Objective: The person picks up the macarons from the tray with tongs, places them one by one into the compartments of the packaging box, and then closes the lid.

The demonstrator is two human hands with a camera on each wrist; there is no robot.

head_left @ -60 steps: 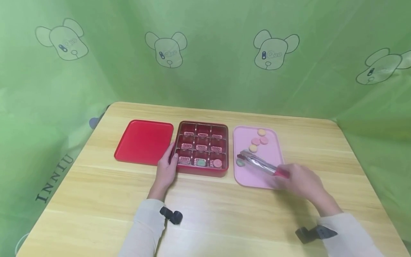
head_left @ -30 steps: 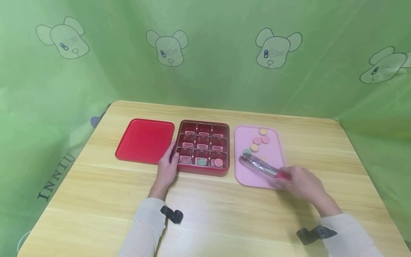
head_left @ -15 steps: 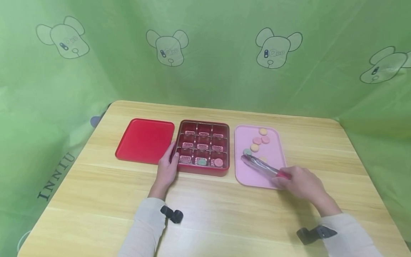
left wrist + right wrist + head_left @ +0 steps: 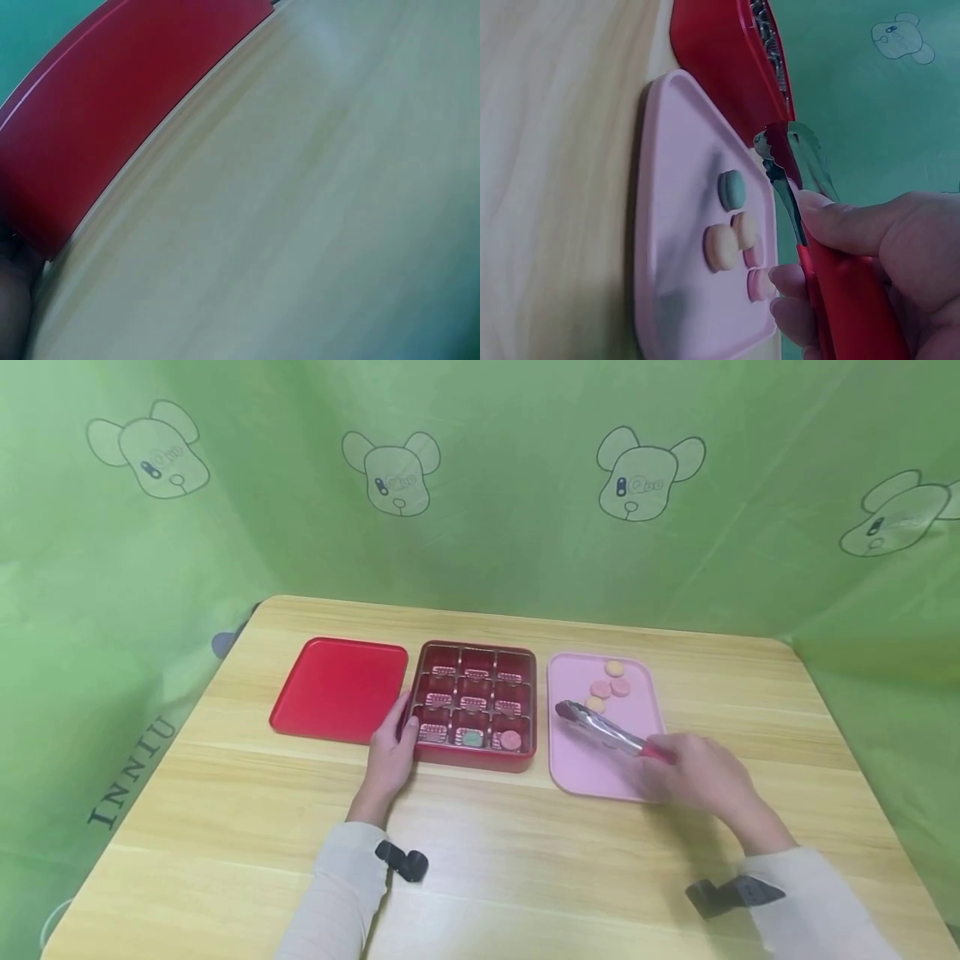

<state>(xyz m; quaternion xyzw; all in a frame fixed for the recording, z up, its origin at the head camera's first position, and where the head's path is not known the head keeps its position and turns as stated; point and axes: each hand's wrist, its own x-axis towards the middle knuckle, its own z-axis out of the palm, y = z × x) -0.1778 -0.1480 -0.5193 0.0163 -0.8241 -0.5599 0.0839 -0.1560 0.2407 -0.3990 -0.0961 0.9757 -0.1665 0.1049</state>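
My left hand [image 4: 392, 756] holds the near left corner of a red box [image 4: 474, 758], its thumb at the rim and its fingers along the side. The box has a clear nine-pocket insert; a green macaron [image 4: 472, 738] and a pink macaron [image 4: 510, 740] sit in its front row. My right hand [image 4: 708, 777] grips metal tongs [image 4: 600, 727] with red handles over the pink tray [image 4: 577, 777]. Their tips are raised, with nothing between them in the right wrist view. Below them on the tray lies another green macaron [image 4: 733, 190], which the tongs hide in the head view.
Beside the green one, two cream macarons [image 4: 721, 247] and two pink macarons [image 4: 619, 687] lie on the tray, with another cream macaron [image 4: 614, 668] at its back. Left of the box lies a red lid [image 4: 341, 689]. A green curtain [image 4: 517, 552] hangs behind the wooden table [image 4: 525, 877].
The tongs pushed the green macaron back and right on the tray, then lifted up and left off it. My left hand keeps its hold on the box.
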